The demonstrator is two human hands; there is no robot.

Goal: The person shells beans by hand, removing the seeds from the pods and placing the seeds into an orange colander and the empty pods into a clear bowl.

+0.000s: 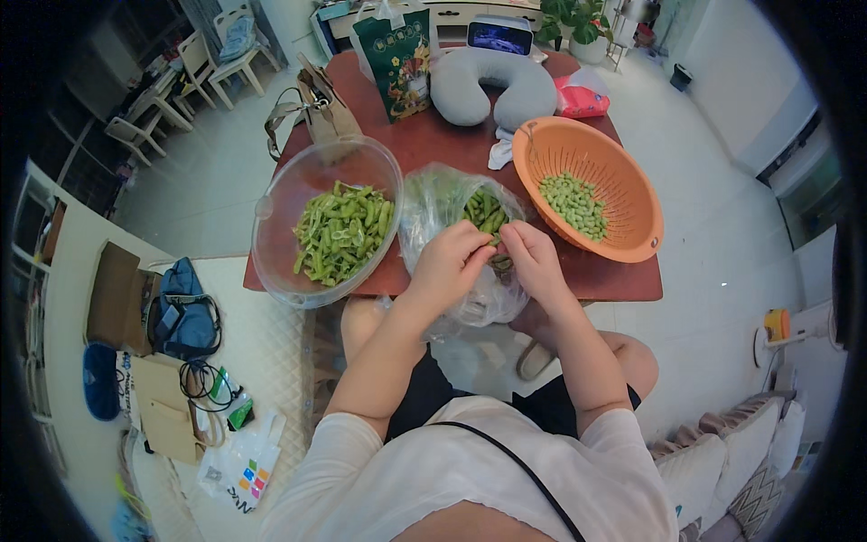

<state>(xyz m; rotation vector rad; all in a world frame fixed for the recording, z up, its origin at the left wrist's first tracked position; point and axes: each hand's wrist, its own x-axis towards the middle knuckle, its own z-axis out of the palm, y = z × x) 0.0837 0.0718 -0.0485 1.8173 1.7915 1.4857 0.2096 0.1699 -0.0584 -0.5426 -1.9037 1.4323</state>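
My left hand (452, 260) and my right hand (533, 257) meet over the table's front edge, fingertips pinched together on a small green bean pod (493, 240). Fingers hide most of it. Just beneath and behind them lies a clear plastic bag (432, 212) with whole green pods (485, 210) showing in its opening. On the left, a clear plastic basin (267, 237) holds a heap of split green pods (341, 233). To the right, a tilted orange colander (632, 194) has shelled pale green beans (574, 203) at its bottom.
The reddish-brown table (415, 144) also carries a beige handbag (327, 113), a green gift bag (395, 63), a grey neck pillow (470, 90), a lit phone (499, 36) and a pink packet (580, 96). Left of me, a blue bag (185, 312) lies on a pale quilted seat.
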